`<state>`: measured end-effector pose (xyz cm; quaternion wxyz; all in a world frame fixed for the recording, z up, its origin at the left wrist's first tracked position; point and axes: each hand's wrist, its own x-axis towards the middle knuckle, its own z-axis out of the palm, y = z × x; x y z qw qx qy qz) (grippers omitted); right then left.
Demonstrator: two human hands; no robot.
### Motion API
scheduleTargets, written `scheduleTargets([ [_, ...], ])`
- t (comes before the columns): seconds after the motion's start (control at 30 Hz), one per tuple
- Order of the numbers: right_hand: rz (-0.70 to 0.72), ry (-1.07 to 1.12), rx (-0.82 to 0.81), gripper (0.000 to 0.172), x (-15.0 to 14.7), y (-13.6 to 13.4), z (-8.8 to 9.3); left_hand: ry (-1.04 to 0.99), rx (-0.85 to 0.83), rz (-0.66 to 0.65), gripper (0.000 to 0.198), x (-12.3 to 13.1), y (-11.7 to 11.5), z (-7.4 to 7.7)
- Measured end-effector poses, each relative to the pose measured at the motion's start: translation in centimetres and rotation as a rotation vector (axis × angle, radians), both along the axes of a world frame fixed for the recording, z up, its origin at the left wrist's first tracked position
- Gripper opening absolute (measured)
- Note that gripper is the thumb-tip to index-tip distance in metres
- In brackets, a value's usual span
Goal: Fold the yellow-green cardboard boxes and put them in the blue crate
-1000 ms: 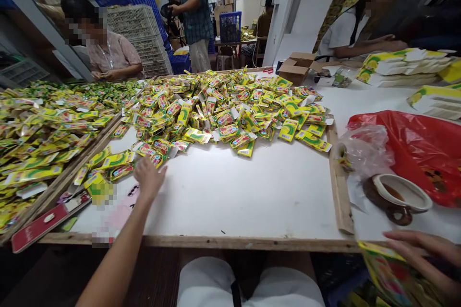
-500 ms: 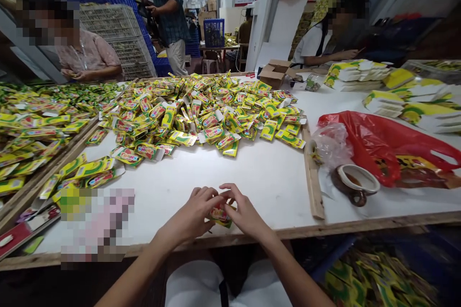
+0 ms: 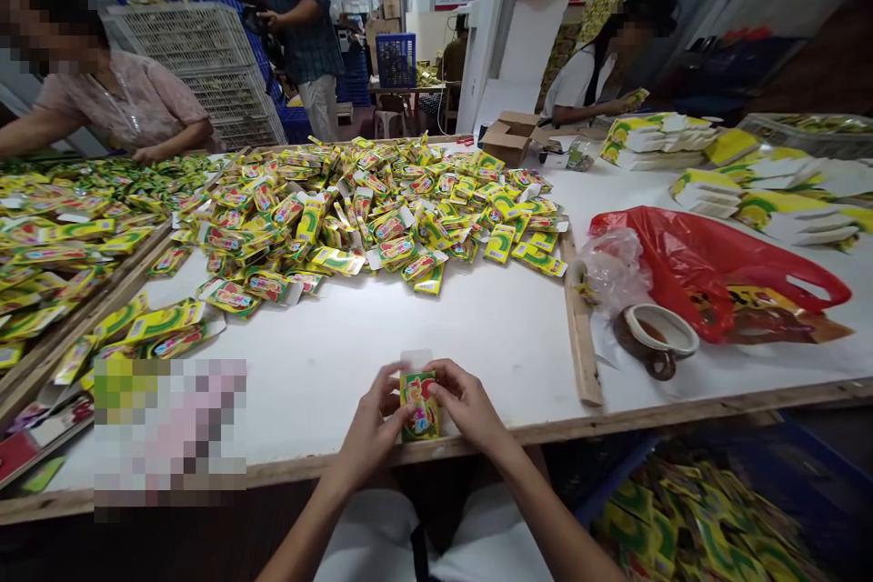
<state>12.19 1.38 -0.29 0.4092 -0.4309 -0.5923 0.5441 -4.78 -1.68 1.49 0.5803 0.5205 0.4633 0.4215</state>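
A small yellow-green carton [image 3: 418, 403] with a white end flap stands upright between my two hands at the near edge of the white table [image 3: 477, 336]. My left hand [image 3: 372, 423] grips its left side and my right hand [image 3: 467, 405] grips its right side. A big heap of flat yellow-green cartons [image 3: 368, 209] lies further back on the table, apart from my hands.
A wooden strip [image 3: 579, 327] borders the work area on the right. Beyond it lie a red plastic bag [image 3: 702, 264], a clear bag [image 3: 610, 268] and a cup [image 3: 658, 336]. Other people work at the left, back and right. A bin of cartons [image 3: 696, 518] sits below right.
My left hand left the carton heap and my right came up from the bin; both met at the table's near edge, and the carton between them now stands upright.
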Motion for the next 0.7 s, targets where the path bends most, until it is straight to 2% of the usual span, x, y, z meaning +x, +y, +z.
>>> scheduleTargets([
  [0.07,-0.004,-0.030,0.040,0.013,-0.1,0.5,0.0,0.056,0.017,0.022,0.031,-0.3,0.4,-0.2],
  [0.17,-0.058,-0.056,0.107,0.013,-0.6,1.1,0.1,0.077,0.075,0.118,0.021,-0.3,1.2,-0.4],
  [0.23,-0.104,-0.012,0.107,0.011,-0.8,1.2,0.2,0.009,0.092,0.163,0.022,-0.1,1.6,-0.5],
  [0.3,-0.125,0.026,0.099,0.018,-0.9,1.2,0.3,-0.052,0.086,0.185,0.027,0.2,1.8,-0.6],
  [0.47,-0.085,-0.059,0.181,0.011,-0.8,0.6,1.2,0.036,0.091,0.205,0.018,0.6,1.6,-0.3],
  [0.7,-0.167,-0.124,0.153,0.013,-1.5,0.7,2.3,0.026,0.051,0.293,0.019,1.0,1.8,0.1],
])
